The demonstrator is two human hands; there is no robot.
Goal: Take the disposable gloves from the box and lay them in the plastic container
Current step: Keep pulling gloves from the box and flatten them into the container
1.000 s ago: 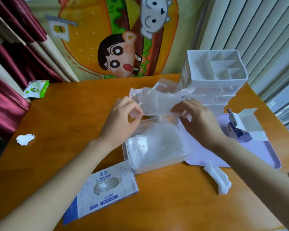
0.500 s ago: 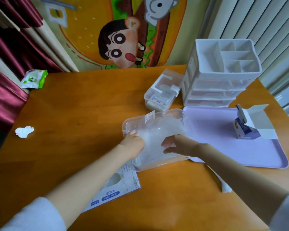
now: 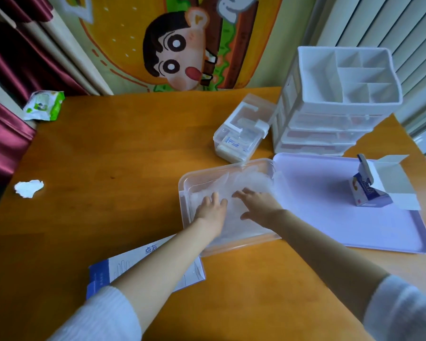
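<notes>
Both hands are down in the plastic container [image 3: 184,193] right now, and the disposable gloves [image 3: 244,179] are in there with them, a cloudy white heap filling the clear tub from wall to wall. Left hand [image 3: 212,210] lies palm down on the pile, fingers straight and a little spread, gripping nothing, just pressing on the plastic. Right hand [image 3: 258,207] is right beside it, also flat, fingers reaching out over the gloves, thumb out to the side, nothing pinched. The two hands sit close together near the middle of the tub, not quite touching.

The container sits on the wooden table [image 3: 108,156], its right side up against the left edge of the lilac tray [image 3: 330,232]; whether it overlaps the tray, I cannot tell. The glove box [image 3: 123,267] lies flat on the table on the near side, blue and white, partly hidden under the left forearm, its far corner close to the tub's near rim.

On the tray stands a small carton [image 3: 369,195] with its flaps open. Behind the tray rises a white drawer organiser [image 3: 340,99], divided compartments on top, and just left of it a small clear lidded box [image 3: 241,136]. Far left on the table: a crumpled scrap of white paper [image 3: 28,188], and at the back corner a green wipes packet [image 3: 43,105]
</notes>
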